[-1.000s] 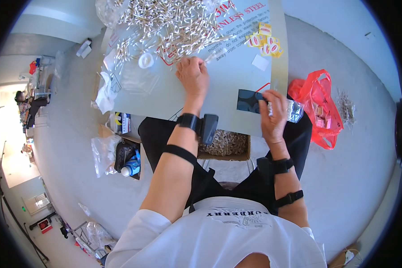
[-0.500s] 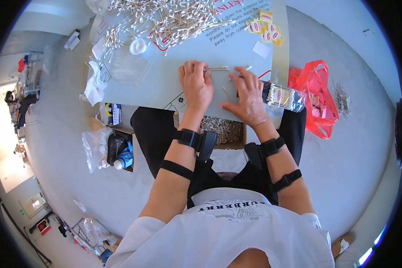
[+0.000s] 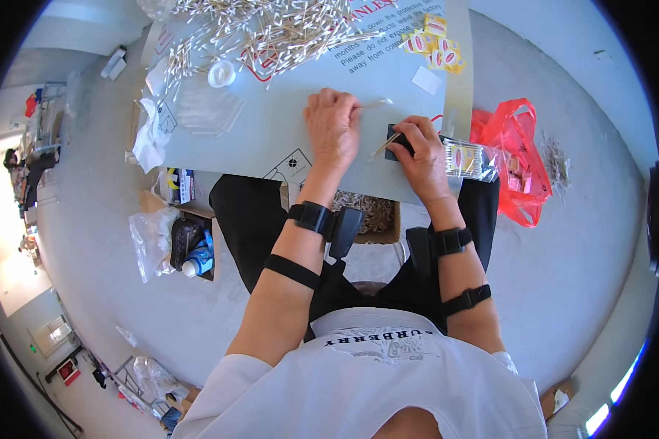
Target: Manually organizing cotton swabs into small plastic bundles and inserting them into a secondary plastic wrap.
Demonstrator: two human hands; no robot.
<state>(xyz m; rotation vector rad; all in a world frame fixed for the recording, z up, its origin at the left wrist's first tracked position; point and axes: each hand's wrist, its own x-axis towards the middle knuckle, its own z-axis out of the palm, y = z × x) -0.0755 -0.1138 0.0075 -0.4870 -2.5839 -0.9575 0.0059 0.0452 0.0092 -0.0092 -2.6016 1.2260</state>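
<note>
My left hand (image 3: 332, 126) is over the table with its fingers curled and closed on cotton swabs (image 3: 377, 103), whose white tips stick out to the right. Closer to me, my right hand (image 3: 422, 155) pinches a cotton swab (image 3: 383, 148) between thumb and fingers; it slants down to the left. A flat black piece (image 3: 393, 134) lies partly hidden beneath that hand. Just right of it, a clear bag of cotton swabs (image 3: 463, 159) with a yellow label rests at the table's edge.
A big heap of loose cotton swabs (image 3: 285, 33) covers the far table, beside a round white container (image 3: 221, 73). Yellow cards (image 3: 435, 45) and a white card (image 3: 426, 80) lie far right. A red plastic bag (image 3: 516, 124) hangs at right; a box of swabs (image 3: 373, 216) stands below the table.
My right hand has gone from spread fingers to a pinch on a swab, shifting slightly right. My left hand has moved a little away from me and to the right.
</note>
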